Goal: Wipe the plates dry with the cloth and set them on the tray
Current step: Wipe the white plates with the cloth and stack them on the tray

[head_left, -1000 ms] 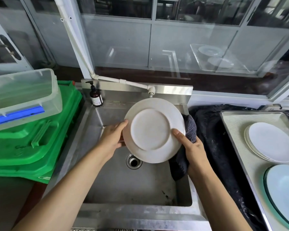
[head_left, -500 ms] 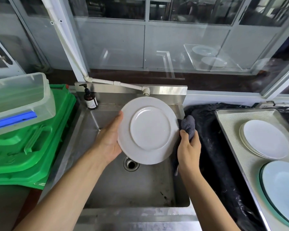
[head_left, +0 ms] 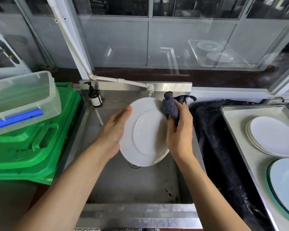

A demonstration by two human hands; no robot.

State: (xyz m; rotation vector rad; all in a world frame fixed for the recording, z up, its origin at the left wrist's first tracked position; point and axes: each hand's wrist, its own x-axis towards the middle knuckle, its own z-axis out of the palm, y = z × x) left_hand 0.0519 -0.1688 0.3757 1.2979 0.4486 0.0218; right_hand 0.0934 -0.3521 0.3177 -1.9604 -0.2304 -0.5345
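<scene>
A white plate (head_left: 141, 139) stands tilted on edge over the steel sink (head_left: 133, 184), its underside toward me. My left hand (head_left: 114, 130) supports its left rim with straight fingers and flat palm. My right hand (head_left: 178, 130) grips a dark grey cloth (head_left: 170, 107) and holds it against the plate's upper right rim. On the metal tray (head_left: 237, 124) at the right lie a stack of white plates (head_left: 272, 135) and a pale blue plate (head_left: 285, 185).
A soap pump bottle (head_left: 94, 97) stands at the sink's back left corner under a white tap pipe (head_left: 123, 80). Green crates (head_left: 30, 139) with a clear plastic box (head_left: 22, 97) sit left. A black plastic sheet (head_left: 215, 139) lies between sink and tray.
The plate has turned more edge-on toward the right. My right hand rose with the cloth from the plate's lower right to its upper right rim. My left hand's fingers have straightened along the left rim.
</scene>
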